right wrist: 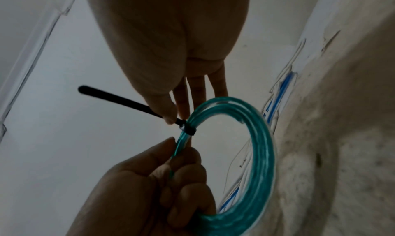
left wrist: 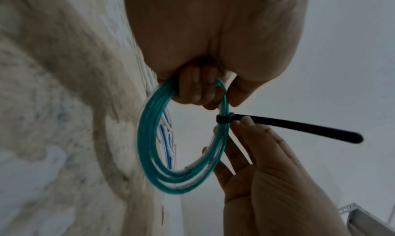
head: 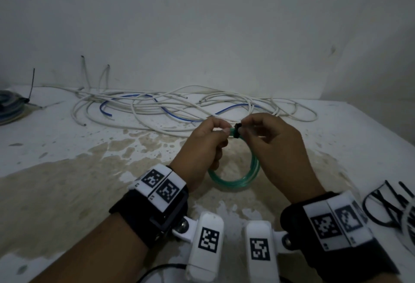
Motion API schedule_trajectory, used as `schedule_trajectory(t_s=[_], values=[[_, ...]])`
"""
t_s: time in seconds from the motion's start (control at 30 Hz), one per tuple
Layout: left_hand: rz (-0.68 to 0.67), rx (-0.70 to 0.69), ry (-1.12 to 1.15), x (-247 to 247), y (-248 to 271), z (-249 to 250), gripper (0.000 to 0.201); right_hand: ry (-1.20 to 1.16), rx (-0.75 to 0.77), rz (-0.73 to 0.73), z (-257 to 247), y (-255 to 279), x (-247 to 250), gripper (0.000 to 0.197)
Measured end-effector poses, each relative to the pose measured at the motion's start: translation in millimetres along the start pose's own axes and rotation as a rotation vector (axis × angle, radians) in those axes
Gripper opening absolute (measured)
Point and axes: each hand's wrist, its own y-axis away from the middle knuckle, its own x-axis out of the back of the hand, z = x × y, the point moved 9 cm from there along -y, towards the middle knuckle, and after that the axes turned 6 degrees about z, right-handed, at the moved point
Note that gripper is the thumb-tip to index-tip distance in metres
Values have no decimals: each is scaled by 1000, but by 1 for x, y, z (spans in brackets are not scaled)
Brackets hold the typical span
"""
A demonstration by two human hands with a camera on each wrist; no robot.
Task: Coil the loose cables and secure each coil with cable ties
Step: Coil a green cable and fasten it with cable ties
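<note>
A green cable coil (head: 235, 181) hangs upright just above the stained table (head: 67, 193). My left hand (head: 221, 131) grips the coil's top left, fingers (left wrist: 196, 89) curled round the strands. A black cable tie (head: 237, 130) is looped round the strands beside that grip. Its head (left wrist: 224, 119) sits on the coil (left wrist: 149, 138) and its long tail (left wrist: 299, 128) sticks out free. My right hand (head: 246, 126) pinches the tail right at the head between thumb (right wrist: 169, 116) and forefinger, the other fingers straight behind the coil (right wrist: 262, 155).
Loose white and blue cables (head: 179, 107) lie tangled along the wall behind the hands. A blue coil (head: 11, 107) with a black tie sticking up lies at the far left. Spare black cable ties (head: 388, 206) lie at the near right.
</note>
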Motion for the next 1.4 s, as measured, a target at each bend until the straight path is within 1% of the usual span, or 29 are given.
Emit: schedule_trajectory(t_s=[0.1,0.2,0.27,0.37,0.43,0.53,0.63,0.73,0.83,0.97,1.03,1.1,1.17,1.2,1.23,1.3,1.37,1.4], values=[[-31,15,4,-6,2,-3,14,30,17,29,2,-1,4,33],[-6,2,-58,-5,2,-8,15,47,55,36,0,0,1,35],[24,-61,-163,-1,-1,-8,16,58,71,32,1,1,-1,32],[68,-209,-386,5,-3,1,16,48,54,20,6,1,-2,22],[82,-260,-502,6,-3,5,16,59,44,3,8,1,-4,16],[14,-214,-431,0,-1,1,12,53,31,-9,8,2,-5,20],[-42,-209,-391,-6,0,1,19,2,9,-9,7,2,-5,28],[-65,-253,-393,-10,2,6,9,-25,18,-5,2,2,-3,28],[-50,-327,-446,-10,3,11,9,31,74,3,-1,2,-3,28],[-58,-362,-529,-11,3,11,9,172,264,63,-15,4,2,24],[-65,-369,-546,-12,3,12,7,203,304,77,-21,5,4,27],[-64,-399,-564,-12,4,16,3,205,256,70,-20,4,5,30],[-69,-417,-573,-12,6,18,1,167,123,35,-10,0,5,25],[-77,-402,-567,-13,6,17,2,141,57,16,-5,-2,4,21],[-86,-366,-546,-12,5,16,4,115,8,-2,0,-2,4,19],[-95,-264,-463,-10,3,10,7,67,-38,-55,2,-2,0,17],[-92,-190,-401,-7,1,8,5,25,-51,-136,1,1,-8,22],[-96,-178,-391,-6,1,9,4,7,-48,-155,0,2,-10,26]])
